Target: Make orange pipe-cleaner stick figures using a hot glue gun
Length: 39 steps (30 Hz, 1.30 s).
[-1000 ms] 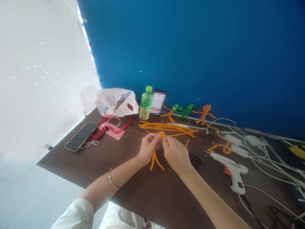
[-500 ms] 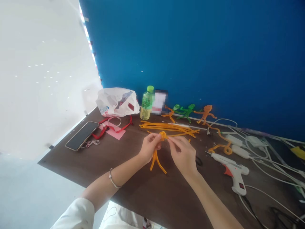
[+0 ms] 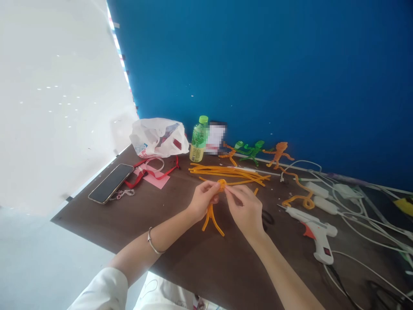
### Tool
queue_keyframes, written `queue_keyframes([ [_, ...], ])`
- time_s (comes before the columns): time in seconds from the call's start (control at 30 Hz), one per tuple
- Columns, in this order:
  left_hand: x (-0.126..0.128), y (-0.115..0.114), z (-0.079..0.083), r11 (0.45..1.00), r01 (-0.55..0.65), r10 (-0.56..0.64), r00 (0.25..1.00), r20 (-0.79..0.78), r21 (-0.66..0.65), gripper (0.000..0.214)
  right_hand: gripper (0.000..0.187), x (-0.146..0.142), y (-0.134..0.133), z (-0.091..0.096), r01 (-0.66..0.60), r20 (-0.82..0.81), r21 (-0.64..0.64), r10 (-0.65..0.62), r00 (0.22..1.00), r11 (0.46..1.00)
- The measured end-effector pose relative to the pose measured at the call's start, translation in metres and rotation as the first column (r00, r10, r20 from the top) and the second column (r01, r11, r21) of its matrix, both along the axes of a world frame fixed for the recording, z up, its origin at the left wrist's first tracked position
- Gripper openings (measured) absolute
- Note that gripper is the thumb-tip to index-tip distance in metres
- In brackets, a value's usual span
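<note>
Wall: one, blue (image 3: 258, 64), behind everything else.
Desk: one, dark brown (image 3: 219, 262), under both hands.
Bag: one, white plastic (image 3: 155, 133), at the back left.
Stems: one loose bundle, orange (image 3: 226, 172), lying crosswise on the desk just beyond the hands.
Glue gun: one, white with orange trigger (image 3: 309, 219), right of the right hand, nozzle pointing back and left.
Bottle: one, green cap (image 3: 197, 142), upright behind the bundle.
Right hand: one (image 3: 245, 211), thumb and finger pinched together at the coil's right edge; whether a strand end lies between the tips is too small to tell.
Left hand: one (image 3: 203, 198), fingers curled, thumb pressing the coil from the left.
Figures: orange (image 3: 279, 154) and green (image 3: 256, 149), in a row by the wall.
Coil: one, orange (image 3: 221, 185), between both sets of fingertips, touched by both; the left hand has the fuller grip. Loose ends (image 3: 211, 215) hang below it, splayed toward the person, making the long axis near-far; their join is hidden behind the left hand.
</note>
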<state>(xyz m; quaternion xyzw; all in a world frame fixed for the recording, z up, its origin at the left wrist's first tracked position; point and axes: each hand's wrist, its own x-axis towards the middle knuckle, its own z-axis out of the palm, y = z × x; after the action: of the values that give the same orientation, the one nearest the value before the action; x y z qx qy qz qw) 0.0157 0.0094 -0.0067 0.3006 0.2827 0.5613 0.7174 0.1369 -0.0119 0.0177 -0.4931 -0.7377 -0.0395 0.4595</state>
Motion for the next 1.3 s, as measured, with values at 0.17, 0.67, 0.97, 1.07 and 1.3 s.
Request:
queue_keyframes([
  [0.17,0.000,0.000,-0.001,1.000,-0.009,0.010,1.000,-0.021,0.025,0.031,0.010,-0.003,-0.001,0.001,-0.044,-0.117,-0.103,0.032,0.993,0.994],
  [0.67,-0.002,0.001,-0.005,0.992,0.006,0.015,0.985,-0.170,0.126,0.029,0.010,-0.002,0.005,-0.004,-0.256,-0.587,-0.442,-0.062,0.807,0.860],
  [0.97,-0.004,0.003,-0.002,0.994,0.089,-0.084,0.993,0.089,-0.057,0.026,0.022,-0.007,0.007,-0.006,-0.303,-0.696,-0.515,-0.185,0.694,0.802],
  [1.07,-0.004,0.003,-0.003,0.991,0.108,-0.098,0.989,0.111,-0.084,0.024,0.025,-0.008,0.008,-0.011,-0.337,-0.740,-0.530,-0.231,0.631,0.778],
  [1.3,-0.004,0.007,-0.011,0.978,0.170,-0.154,0.979,0.130,-0.123,0.019,0.027,-0.003,0.011,-0.018,-0.426,-0.761,-0.540,-0.205,0.615,0.726],
])
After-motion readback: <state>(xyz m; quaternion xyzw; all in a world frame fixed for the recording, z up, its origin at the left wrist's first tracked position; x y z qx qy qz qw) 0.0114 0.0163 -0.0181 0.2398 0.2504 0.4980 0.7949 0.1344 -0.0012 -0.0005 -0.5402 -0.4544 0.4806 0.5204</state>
